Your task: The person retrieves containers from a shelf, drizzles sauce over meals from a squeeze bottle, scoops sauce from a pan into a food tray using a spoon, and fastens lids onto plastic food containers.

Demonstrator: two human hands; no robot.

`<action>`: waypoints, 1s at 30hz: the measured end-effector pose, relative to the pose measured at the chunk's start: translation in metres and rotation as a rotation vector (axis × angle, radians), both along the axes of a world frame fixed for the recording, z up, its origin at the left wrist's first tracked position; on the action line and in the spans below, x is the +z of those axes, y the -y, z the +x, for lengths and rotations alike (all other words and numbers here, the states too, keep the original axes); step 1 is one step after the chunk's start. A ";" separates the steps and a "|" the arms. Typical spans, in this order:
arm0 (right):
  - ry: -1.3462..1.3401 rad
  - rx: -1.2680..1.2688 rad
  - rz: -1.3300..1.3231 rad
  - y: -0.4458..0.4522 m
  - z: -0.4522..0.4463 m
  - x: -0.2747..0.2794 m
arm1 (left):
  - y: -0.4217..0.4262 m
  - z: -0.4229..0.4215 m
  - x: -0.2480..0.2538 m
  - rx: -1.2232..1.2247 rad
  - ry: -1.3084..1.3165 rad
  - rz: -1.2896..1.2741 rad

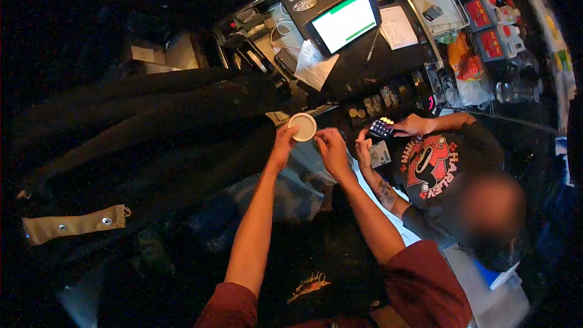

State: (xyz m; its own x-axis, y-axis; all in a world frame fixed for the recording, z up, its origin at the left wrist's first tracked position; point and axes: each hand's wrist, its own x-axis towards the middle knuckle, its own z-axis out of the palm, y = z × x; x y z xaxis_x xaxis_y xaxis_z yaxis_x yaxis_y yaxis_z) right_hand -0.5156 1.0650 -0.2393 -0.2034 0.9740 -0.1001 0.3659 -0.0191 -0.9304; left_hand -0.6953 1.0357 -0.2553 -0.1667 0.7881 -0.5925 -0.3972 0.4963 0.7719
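Observation:
My left hand [282, 147] is closed on the lower left edge of a round, pale thing [303, 127] with a white rim, its thumb lying over the rim. It looks like a lid or a shallow cup; which one I cannot tell. Close to its right edge is my right hand [332, 152], fingers curled together. Whether those fingertips touch the rim or pinch something small is hidden. Both my arms reach forward from dark red sleeves, above a black apron with an orange print.
A co-worker [452, 146] on the right holds a lit keypad device [382, 126] near a cash drawer with coins [373, 104]. Ahead are a bright screen [344, 21], white papers [314, 64] and a wire rack [464, 18]. Dark fabric [152, 115] spreads at left.

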 end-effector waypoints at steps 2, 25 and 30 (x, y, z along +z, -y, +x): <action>-0.025 -0.027 0.072 -0.010 -0.010 -0.009 | 0.000 -0.005 -0.007 -0.043 -0.031 -0.008; -0.711 -0.075 -0.916 -0.074 -0.018 -0.014 | -0.010 -0.012 0.014 -0.270 -0.160 0.013; -0.560 0.099 -0.673 -0.063 -0.023 -0.019 | -0.008 -0.005 0.008 -0.130 -0.006 0.006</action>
State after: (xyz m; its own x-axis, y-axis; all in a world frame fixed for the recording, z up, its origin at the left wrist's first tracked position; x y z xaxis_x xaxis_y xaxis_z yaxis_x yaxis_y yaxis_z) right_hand -0.5385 1.1283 -0.2587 -0.4747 0.7199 -0.5064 -0.1122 -0.6201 -0.7764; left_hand -0.7001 1.0439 -0.2474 -0.0664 0.8069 -0.5869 -0.3253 0.5386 0.7772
